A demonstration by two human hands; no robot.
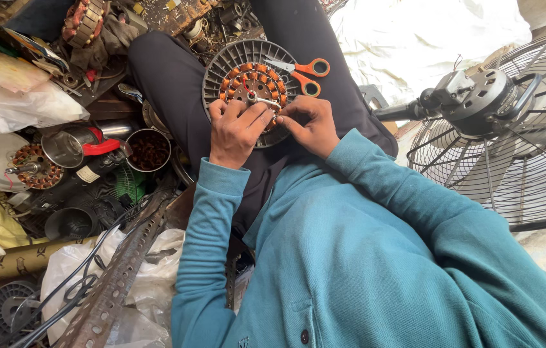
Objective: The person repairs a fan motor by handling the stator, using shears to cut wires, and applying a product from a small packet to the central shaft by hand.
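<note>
A round grey fan motor housing (221, 64) with a ring of copper-wound coils (252, 73) rests on my lap. My left hand (234, 132) lies on its near edge, fingers curled over the coils. My right hand (313, 124) pinches something small at the housing's near right rim; what it pinches is too small to tell. A white wire piece (264, 100) sits at the hub between my fingertips. Orange-handled scissors (305, 69) lie on the housing's far right side.
A pedestal fan with its wire cage (530, 161) and exposed motor (479, 103) stands at the right. At the left lie another copper stator (35, 169), a metal tin (149, 149), plastic bags, a perforated metal strip (122, 270) and black cables.
</note>
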